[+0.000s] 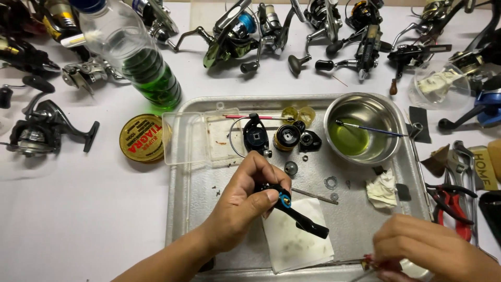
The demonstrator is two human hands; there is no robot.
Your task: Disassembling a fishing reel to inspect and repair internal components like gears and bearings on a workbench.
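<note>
Head view: the left hand (245, 201) has its grip closed on a black reel part (292, 209) above a metal tray (182, 209); the right hand (428, 250) pinches a red-handled tool (371, 261) at the tray's near edge. Around the tray, fishing reels (42, 128) and pliers (454, 201) crowd the white desk (78, 219)

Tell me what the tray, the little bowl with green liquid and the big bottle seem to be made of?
The tray looks like metal, maybe steel or aluminium: dull silver-grey with scuffs and a rolled rim. The bowl looks like polished stainless steel: a bright, mirror-like wall that reflects light. The bottle looks like clear, thin plastic: see-through, ribbed, with the green liquid visible inside.
</note>
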